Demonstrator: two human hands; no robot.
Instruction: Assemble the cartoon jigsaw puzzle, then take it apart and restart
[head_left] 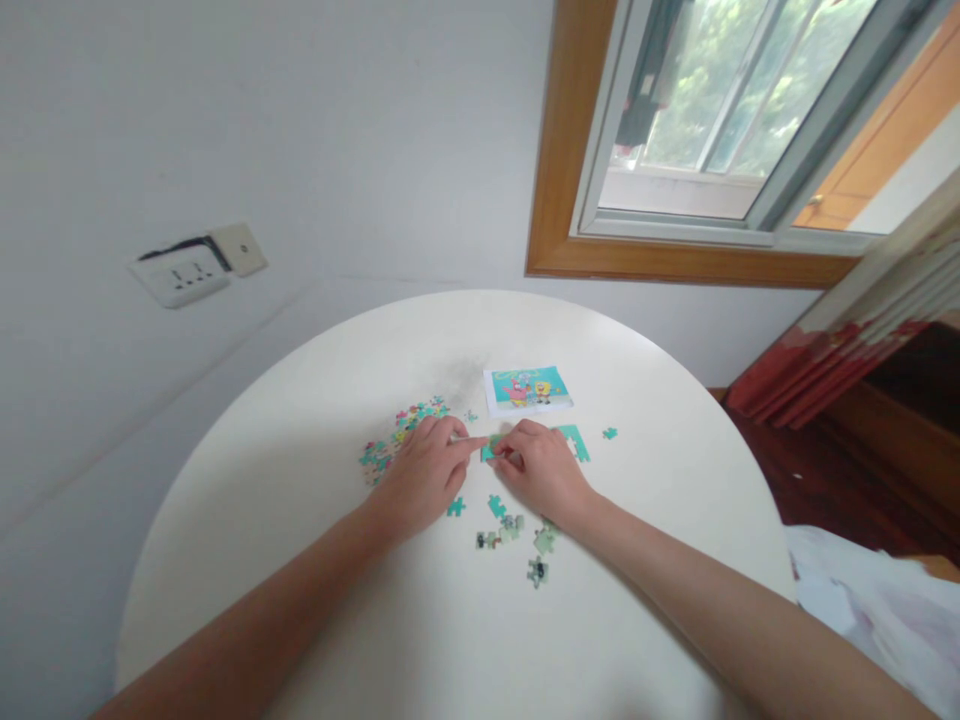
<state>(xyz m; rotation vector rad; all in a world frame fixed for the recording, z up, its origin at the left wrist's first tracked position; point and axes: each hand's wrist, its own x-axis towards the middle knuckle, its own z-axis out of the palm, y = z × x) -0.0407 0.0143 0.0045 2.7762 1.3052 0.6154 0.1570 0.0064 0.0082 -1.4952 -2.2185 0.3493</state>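
Note:
On a round white table [315, 560] my left hand [427, 470] and my right hand [544, 470] meet at a small teal jigsaw piece [491, 447]. My left forefinger is stretched out and points onto the piece, its other fingers curled. My right hand's fingers are bent and pinch the piece from the right. A joined strip of teal pieces [576, 440] lies just right of my right hand. A heap of colourful loose pieces [401, 432] lies under and behind my left hand.
A small cartoon picture card [527, 389] lies behind the hands. Several loose pieces [517, 530] lie near my wrists, and one teal piece [610, 433] sits to the right. A wall socket [184, 272] and a wood-framed window [697, 150] are behind the table.

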